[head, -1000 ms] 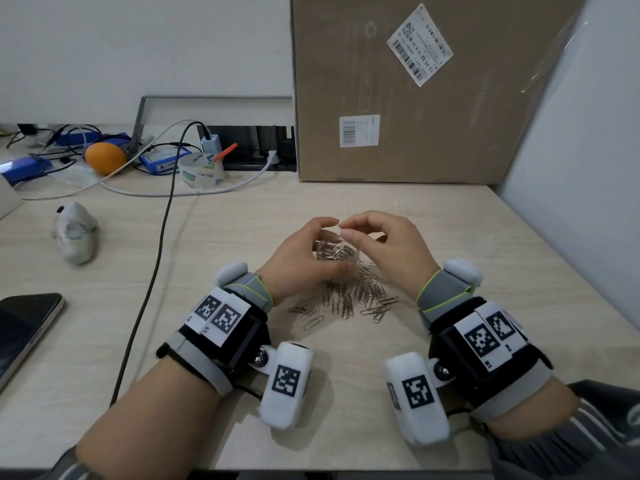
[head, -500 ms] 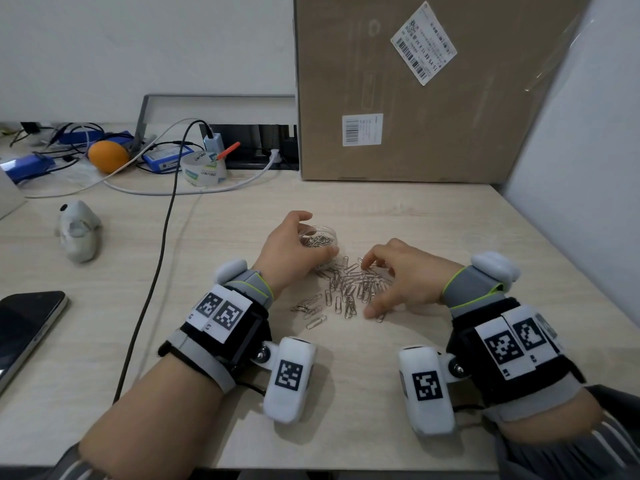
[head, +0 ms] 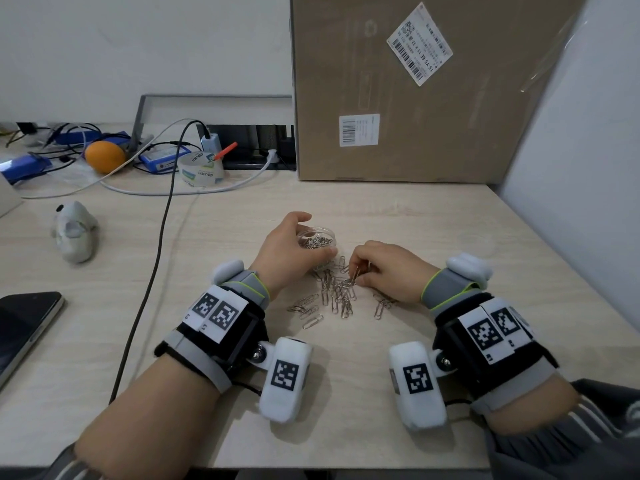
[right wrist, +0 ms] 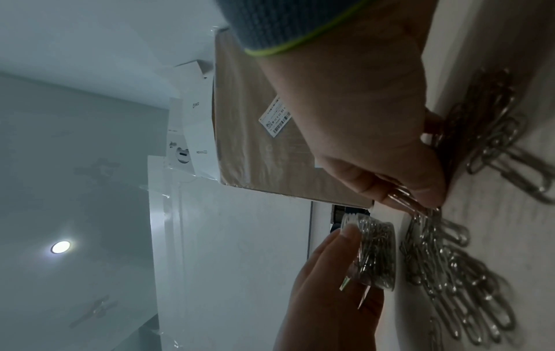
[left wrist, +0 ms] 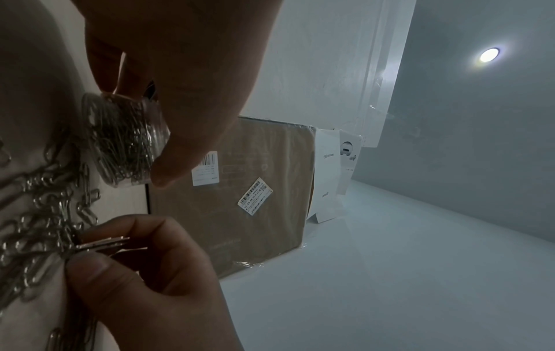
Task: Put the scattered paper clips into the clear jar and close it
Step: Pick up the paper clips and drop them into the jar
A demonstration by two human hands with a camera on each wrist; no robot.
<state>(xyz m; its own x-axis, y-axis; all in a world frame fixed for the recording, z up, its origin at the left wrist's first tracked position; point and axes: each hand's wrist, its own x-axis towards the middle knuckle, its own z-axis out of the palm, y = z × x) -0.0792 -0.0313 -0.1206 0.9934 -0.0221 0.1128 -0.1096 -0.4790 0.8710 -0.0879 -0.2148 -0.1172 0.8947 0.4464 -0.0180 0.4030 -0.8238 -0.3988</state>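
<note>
A small clear jar [head: 317, 240], lidless and partly filled with silver paper clips, stands on the pale wooden desk [head: 433, 230]. My left hand [head: 294, 247] grips it from the left, thumb behind and fingers in front. The same jar [left wrist: 126, 140] [right wrist: 372, 251] shows in both wrist views. Just in front of it lies a loose pile of paper clips [head: 337, 292]. My right hand [head: 360, 271] is down at the pile's right side, thumb and fingers pinching a few clips [left wrist: 102, 244] [right wrist: 402, 197]. No lid shows.
A big cardboard box [head: 433, 88] stands behind the hands, against a white wall panel [head: 588, 168] on the right. A black cable [head: 156, 271], a grey mouse [head: 74, 233], a phone [head: 24, 323], a tape roll [head: 202, 169] and an orange [head: 104, 156] lie to the left.
My right hand has dropped from above the jar to the pile and pinched up a few clips. The left hand has kept hold of the jar, now standing a little farther back.
</note>
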